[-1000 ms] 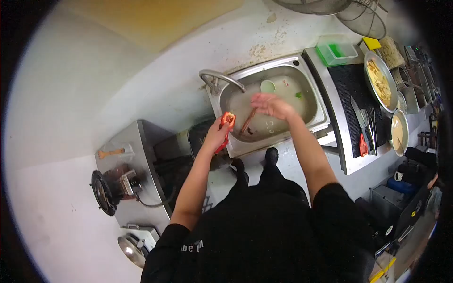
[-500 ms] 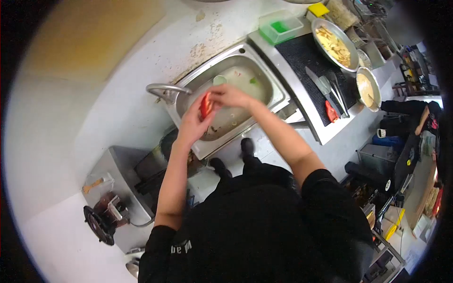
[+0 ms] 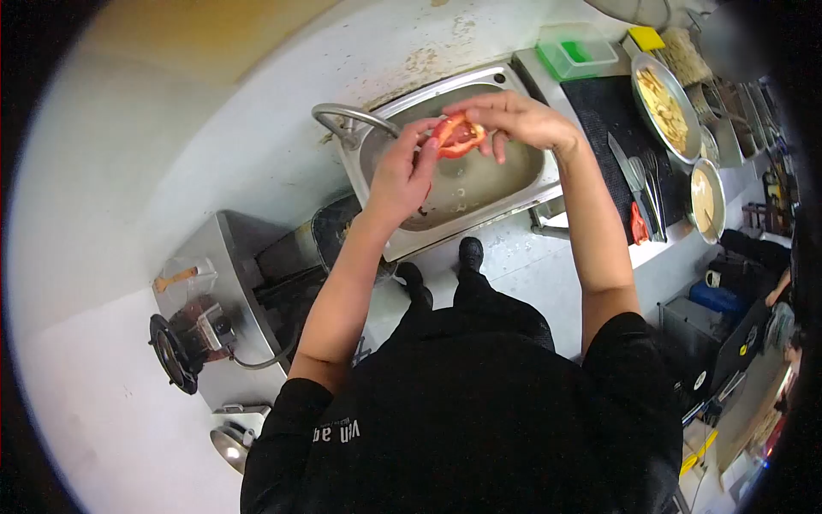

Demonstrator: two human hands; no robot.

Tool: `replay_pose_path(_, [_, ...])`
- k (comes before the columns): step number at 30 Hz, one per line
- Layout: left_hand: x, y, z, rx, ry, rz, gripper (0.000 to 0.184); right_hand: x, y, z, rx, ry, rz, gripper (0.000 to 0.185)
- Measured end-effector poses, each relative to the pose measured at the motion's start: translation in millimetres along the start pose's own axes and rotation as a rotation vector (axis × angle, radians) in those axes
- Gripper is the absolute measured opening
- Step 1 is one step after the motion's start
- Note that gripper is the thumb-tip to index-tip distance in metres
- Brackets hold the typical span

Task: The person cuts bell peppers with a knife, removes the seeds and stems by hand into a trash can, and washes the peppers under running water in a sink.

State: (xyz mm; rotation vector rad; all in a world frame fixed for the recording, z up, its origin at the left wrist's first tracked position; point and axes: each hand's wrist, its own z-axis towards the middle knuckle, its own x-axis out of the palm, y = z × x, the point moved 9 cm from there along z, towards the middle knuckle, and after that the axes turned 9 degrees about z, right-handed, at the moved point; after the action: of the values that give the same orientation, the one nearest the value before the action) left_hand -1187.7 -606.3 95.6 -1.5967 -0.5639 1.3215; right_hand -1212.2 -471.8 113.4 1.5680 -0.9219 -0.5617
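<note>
A halved red bell pepper (image 3: 452, 147) is held over the sink (image 3: 467, 201), its hollow inside and pale ribs facing up. The fingers and thumb of my left hand (image 3: 401, 180) are closed on its left side. From the right, my right hand (image 3: 527, 122) reaches over the pepper, with its upper fingers on the far rim and the other fingers hanging apart below. The curved faucet (image 3: 342, 111) is to the left of the pepper. Cloudy water and small scraps lie in the basin under my hands.
Right of the sink, a black mat (image 3: 591, 107) bears a knife (image 3: 625, 163), tongs and a red pepper piece (image 3: 639, 224). Beyond are a bowl of sliced food (image 3: 664, 107), a bowl of batter-like mixture (image 3: 706, 201) and a green-and-clear tub (image 3: 578, 53). A gas burner (image 3: 175, 353) is at left.
The pepper has turned so its open hollow shows. My right hand has lifted and opened out somewhat from its pinch inside the pepper. The camera view has shifted left.
</note>
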Motion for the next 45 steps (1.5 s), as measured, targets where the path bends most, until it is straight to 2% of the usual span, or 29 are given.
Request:
replay_pose_path(3, [-8, -4, -17, 0.038, -0.034, 0.015, 0.032, -1, -14, 1, 0.018, 0.014, -0.086, 0.03])
replay_pose_path(4, [-10, 2, -27, -0.114, -0.001, -0.144, 0.034, -15, -20, 2, 0.028, -0.045, -0.123, 0.029])
replay_pose_path(5, [-15, 6, -35, -0.112, -0.01, -0.142, 0.034, -31, -28, 3, 0.034, -0.104, -0.161, 0.029])
replay_pose_path(6, [-17, 26, -46, -0.203, -0.02, -0.199, 0.034, -48, -51, 7, -0.02, -0.157, 0.041, 0.027])
replay_pose_path(7, [-17, 48, -55, -0.291, -0.028, -0.259, 0.035, -63, -95, 16, 0.028, -0.194, 0.209, 0.023])
replay_pose_path(8, [-17, 68, -63, -0.283, -0.029, -0.262, 0.035, -71, -140, 21, 0.079, -0.23, 0.376, 0.02])
replay_pose_path(9, [-14, 96, -74, -0.329, -0.006, -0.148, 0.037, -66, -174, 18, 0.078, -0.231, 0.368, 0.02])
replay_pose_path(11, [-6, 136, -91, -0.36, 0.015, -0.032, 0.039, -62, -221, 0, 0.147, -0.402, -0.657, 0.017])
replay_pose_path(12, [-4, 134, -90, -0.32, 0.044, 0.089, 0.042, -63, -203, 0, 0.166, -0.476, -1.187, 0.016])
replay_pose_path(13, [-1, 135, -97, -0.314, 0.057, 0.147, 0.043, -64, -196, 4, 0.151, -0.468, -1.206, 0.016])
replay_pose_path(14, [3, 139, -104, -0.308, 0.069, 0.204, 0.044, -58, -203, -4, 0.141, -0.502, -0.921, 0.016])
replay_pose_path(15, [15, 131, -104, -0.472, 0.173, 0.026, 0.048, -57, -199, -9, 0.117, -0.546, -0.641, 0.015])
replay_pose_path(16, [29, 124, -102, -0.622, 0.274, -0.15, 0.052, -46, -175, -19, 0.239, -0.622, -0.809, 0.017])
replay_pose_path(17, [39, 123, -96, -0.601, 0.27, -0.146, 0.052, -33, -168, -22, 0.225, -0.637, -0.818, 0.017])
replay_pose_path(19, [61, 122, -88, -0.603, 0.245, -0.34, 0.056, -3, -173, -24, 0.081, -0.583, 0.136, 0.023])
replay_pose_path(20, [65, 114, -84, -0.575, 0.246, -0.457, 0.051, 7, -167, -28, 0.072, -0.584, 0.127, 0.023])
replay_pose_path(21, [64, 108, -83, -0.566, 0.247, -0.454, 0.051, 26, -154, -31, 0.039, -0.522, 0.275, 0.027])
replay_pose_path(22, [57, 95, -76, -0.462, 0.173, -0.518, 0.045, 42, -141, -35, 0.002, -0.462, 0.426, 0.032])
replay_pose_path(23, [49, 83, -70, -0.355, 0.104, -0.579, 0.039, 48, -131, -41, -0.011, -0.473, 0.431, 0.032])
replay_pose_path(25, [41, 68, -68, -0.338, 0.11, -0.564, 0.035, 63, -116, -51, -0.032, -0.404, 0.524, 0.035])
replay_pose_path(29, [33, 45, -64, -0.324, 0.137, -0.521, 0.029, 70, -100, -62, -0.032, -0.358, 0.485, 0.035])
replay_pose_path(31, [36, 43, -63, -0.305, 0.156, -0.52, 0.029, 64, -104, -67, -0.07, -0.401, 0.483, 0.032])
replay_pose_path(34, [41, 37, -63, -0.258, 0.161, -0.477, 0.029, 40, -117, -78, -0.094, -0.643, 0.44, 0.024])
replay_pose_path(36, [45, 30, -66, -0.224, 0.159, -0.43, 0.03, 35, -121, -79, -0.112, -0.677, 0.473, 0.024])
replay_pose_path(38, [37, 5, -66, 0.005, 0.035, -0.418, 0.036, 33, -122, -80, -0.124, -0.708, 0.505, 0.025])
replay_pose_path(41, [42, 1, -64, -0.104, 0.075, -0.51, 0.032, 48, -116, -75, -0.161, -0.7, 0.639, 0.026])
replay_pose_path(42, [45, 11, -61, -0.103, 0.081, -0.513, 0.032, 53, -116, -72, -0.16, -0.677, 0.602, 0.025])
replay_pose_path(44, [55, 53, -49, -0.267, 0.028, -0.517, 0.029, 46, -120, -78, -0.16, -0.696, 0.56, 0.024])
replay_pose_path(45, [58, 47, -47, -0.261, 0.064, -0.529, 0.029, 40, -124, -81, -0.119, -0.66, 0.431, 0.026])
